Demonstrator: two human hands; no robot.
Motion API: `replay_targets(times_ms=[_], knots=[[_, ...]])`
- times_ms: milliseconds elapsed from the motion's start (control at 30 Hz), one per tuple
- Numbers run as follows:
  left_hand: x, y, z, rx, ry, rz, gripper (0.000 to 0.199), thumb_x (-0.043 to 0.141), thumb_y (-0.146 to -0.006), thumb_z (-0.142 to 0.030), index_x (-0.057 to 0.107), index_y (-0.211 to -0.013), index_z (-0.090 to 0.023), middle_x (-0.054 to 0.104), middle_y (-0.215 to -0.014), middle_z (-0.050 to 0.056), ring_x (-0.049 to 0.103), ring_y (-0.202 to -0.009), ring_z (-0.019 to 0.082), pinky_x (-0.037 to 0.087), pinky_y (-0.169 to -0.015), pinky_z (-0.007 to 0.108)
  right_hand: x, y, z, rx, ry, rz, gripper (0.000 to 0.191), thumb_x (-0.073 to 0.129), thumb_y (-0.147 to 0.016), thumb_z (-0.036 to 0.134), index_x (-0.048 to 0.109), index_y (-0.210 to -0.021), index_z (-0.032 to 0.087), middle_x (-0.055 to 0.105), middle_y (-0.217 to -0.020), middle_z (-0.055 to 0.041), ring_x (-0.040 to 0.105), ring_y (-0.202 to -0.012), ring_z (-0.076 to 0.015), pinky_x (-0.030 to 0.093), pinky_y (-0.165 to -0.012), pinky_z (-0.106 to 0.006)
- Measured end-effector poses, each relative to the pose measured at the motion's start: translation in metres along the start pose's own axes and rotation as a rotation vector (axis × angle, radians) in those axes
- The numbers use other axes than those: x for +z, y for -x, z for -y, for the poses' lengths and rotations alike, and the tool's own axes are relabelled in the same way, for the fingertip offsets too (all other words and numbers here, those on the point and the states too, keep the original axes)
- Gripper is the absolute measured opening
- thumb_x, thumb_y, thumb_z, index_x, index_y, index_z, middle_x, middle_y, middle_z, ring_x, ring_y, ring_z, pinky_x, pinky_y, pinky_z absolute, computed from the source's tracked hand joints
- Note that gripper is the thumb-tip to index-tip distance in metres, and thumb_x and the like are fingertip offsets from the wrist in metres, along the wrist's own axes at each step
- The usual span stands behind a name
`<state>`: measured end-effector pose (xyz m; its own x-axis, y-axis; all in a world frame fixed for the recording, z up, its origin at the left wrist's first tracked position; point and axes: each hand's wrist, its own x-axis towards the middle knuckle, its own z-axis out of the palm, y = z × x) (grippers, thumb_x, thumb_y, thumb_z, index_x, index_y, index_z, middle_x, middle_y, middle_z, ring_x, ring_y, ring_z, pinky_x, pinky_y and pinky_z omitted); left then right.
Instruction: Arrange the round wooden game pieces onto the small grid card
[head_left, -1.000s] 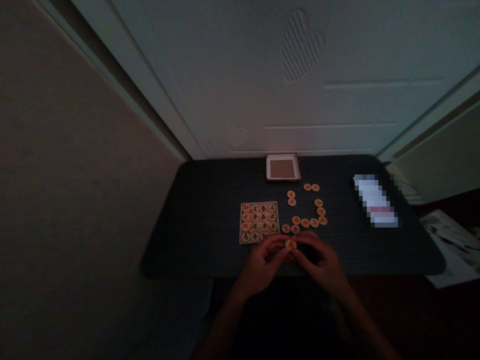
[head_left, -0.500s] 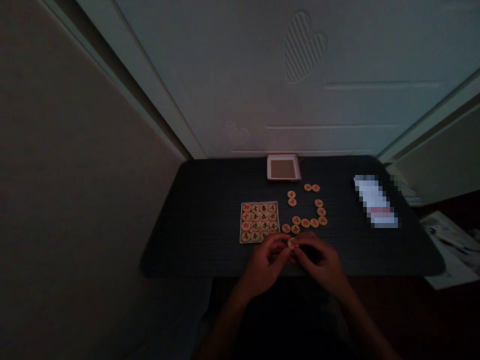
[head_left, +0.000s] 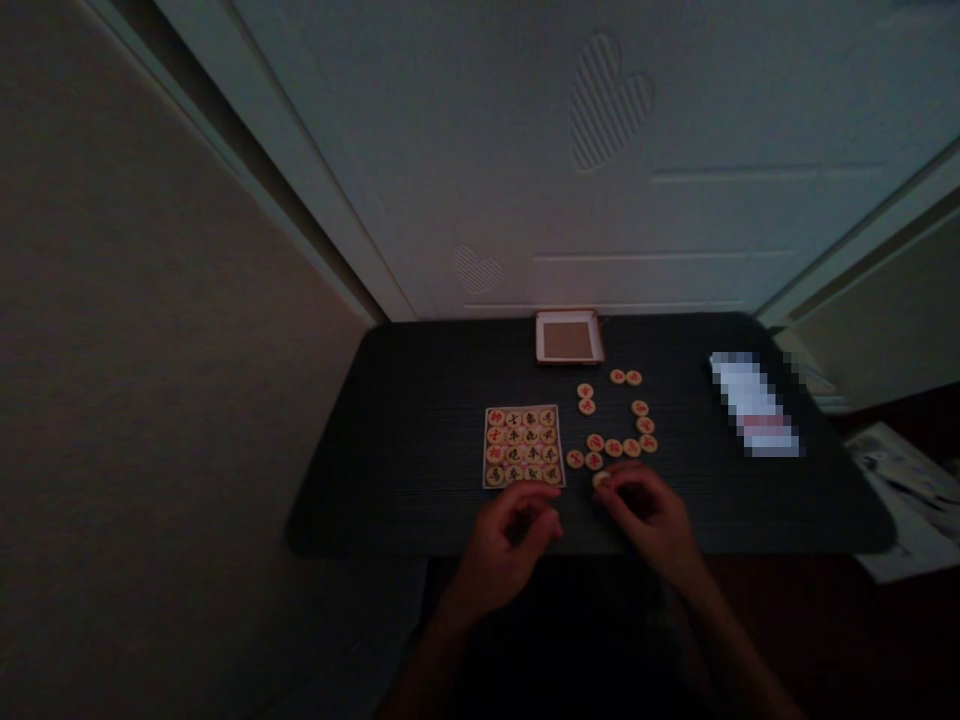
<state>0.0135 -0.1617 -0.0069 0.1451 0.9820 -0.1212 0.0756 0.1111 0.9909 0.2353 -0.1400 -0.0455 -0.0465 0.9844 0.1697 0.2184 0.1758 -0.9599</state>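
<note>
While my right hand grips a round piece by its edge between thumb and fingers, my left hand is loosely curled, thumb apart from fingers, with nothing I can see between the tips. That piece is near the table's front edge, right of the box; I cannot tell whether it touches the surface.

With so slight a hold, I judge that the piece could slip or roll off the edge. The loose pieces lie just beyond my right fingers, so a careless push forward could scatter them. My left fingers are close to the box's front rim and might knock it, jolting the rows inside.

Farther back, an open tray stands near the door; a blurred-out object lies at the right, well apart from both hands.
</note>
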Motion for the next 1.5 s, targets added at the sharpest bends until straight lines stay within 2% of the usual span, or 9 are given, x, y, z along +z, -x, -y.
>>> replay_targets(times_ms=[100, 200, 367, 500, 767, 1000, 1200, 1333, 1500], knots=[[-0.033, -0.002, 0.000, 0.087, -0.084, -0.246, 0.020, 0.066, -0.092, -0.038, 0.069, -0.100, -0.020, 0.071, -0.079, 0.003, 0.069, -0.075, 0.017, 0.057, -0.073, 0.029, 0.000, -0.001, -0.002, 0.004, 0.003, -0.020, 0.009, 0.071, -0.091, 0.033, 0.067, -0.093, 0.025, 0.069, -0.100, -0.0054, 0.068, -0.095, -0.0210, 0.056, -0.086, -0.036], [-0.068, -0.012, 0.007, 0.204, -0.213, -0.454, 0.023, 0.064, -0.093, -0.038, 0.067, -0.108, -0.021, 0.072, -0.102, 0.007, 0.070, -0.092, 0.021, 0.059, -0.084, 0.034, 0.001, -0.001, -0.003, 0.005, 0.007, -0.041, 0.011, 0.071, -0.092, 0.035, 0.067, -0.094, 0.025, 0.069, -0.100, -0.0058, 0.068, -0.096, -0.0215, 0.056, -0.086, -0.036], [-0.100, -0.020, 0.016, 0.227, -0.596, -0.277, 0.079, 0.079, -0.080, -0.043, 0.043, -0.148, -0.025, 0.050, -0.150, 0.014, 0.051, -0.137, 0.034, 0.043, -0.114, 0.056, 0.002, -0.002, -0.004, 0.000, 0.007, -0.068, 0.011, 0.070, -0.093, 0.035, 0.068, -0.098, 0.026, 0.069, -0.099, -0.0051, 0.068, -0.093, -0.0208, 0.058, -0.081, -0.034], [-0.096, -0.018, 0.024, 0.152, -0.751, -0.161, 0.106, 0.086, -0.071, -0.048, 0.027, -0.158, -0.030, 0.039, -0.161, 0.013, 0.040, -0.146, 0.038, 0.036, -0.118, 0.062, 0.001, -0.004, -0.003, 0.002, 0.034, -0.058, 0.014, 0.069, -0.094, 0.033, 0.071, -0.108, 0.029, 0.068, -0.110, -0.0058, 0.067, -0.101, -0.0212, 0.058, -0.087, -0.037], [-0.082, -0.023, 0.038, 0.171, -0.846, -0.150, 0.094, 0.078, -0.079, -0.053, 0.032, -0.157, -0.028, 0.041, -0.161, 0.012, 0.028, -0.152, 0.039, 0.032, -0.120, 0.062, -0.001, -0.006, 0.001, 0.048, 0.074, -0.076, 0.012, 0.071, -0.092, 0.036, 0.075, -0.100, 0.029, 0.073, -0.104, -0.0051, 0.069, -0.100, -0.0225, 0.057, -0.085, -0.036], [-0.070, -0.025, 0.045, 0.230, -0.882, -0.175, 0.084, 0.074, -0.083, -0.053, 0.037, -0.154, -0.027, 0.049, -0.155, 0.011, 0.036, -0.149, 0.037, 0.035, -0.118, 0.061, 0.001, -0.007, 0.000, 0.078, 0.113, -0.100, 0.017, 0.067, -0.094, 0.040, 0.077, -0.100, 0.027, 0.074, -0.096, -0.0046, 0.069, -0.083, -0.0200, 0.057, -0.078, -0.034], [-0.070, -0.022, 0.046, 0.288, -0.876, -0.230, 0.073, 0.076, -0.083, -0.050, 0.045, -0.145, -0.029, 0.060, -0.143, 0.008, 0.049, -0.139, 0.035, 0.039, -0.115, 0.060, 0.018, -0.017, 0.016, 0.048, 0.090, -0.113, 0.020, 0.063, -0.097, 0.039, 0.075, -0.108, 0.027, 0.073, -0.108, -0.0060, 0.069, -0.094, -0.0214, 0.056, -0.086, -0.036], [-0.069, -0.022, 0.045, 0.324, -0.894, -0.234, 0.075, 0.078, -0.081, -0.049, 0.043, -0.144, -0.028, 0.069, -0.126, 0.006, 0.056, -0.131, 0.033, 0.037, -0.116, 0.062, 0.032, -0.025, 0.034, -0.045, 0.103, -0.048, 0.018, 0.066, -0.096, 0.035, 0.075, -0.110, 0.029, 0.070, -0.113, -0.0062, 0.065, -0.110, -0.0224, 0.054, -0.092, -0.036], [-0.069, -0.023, 0.043, 0.340, -0.882, -0.222, 0.077, 0.080, -0.079, -0.048, 0.044, -0.145, -0.029, 0.071, -0.118, 0.004, 0.059, -0.127, 0.033, 0.038, -0.115, 0.062, 0.049, -0.036, 0.050, -0.016, 0.129, 0.176, 0.020, 0.061, -0.099, 0.029, 0.074, -0.114, 0.031, 0.072, -0.112, -0.0039, 0.068, -0.102, -0.0193, 0.055, -0.089, -0.035]])
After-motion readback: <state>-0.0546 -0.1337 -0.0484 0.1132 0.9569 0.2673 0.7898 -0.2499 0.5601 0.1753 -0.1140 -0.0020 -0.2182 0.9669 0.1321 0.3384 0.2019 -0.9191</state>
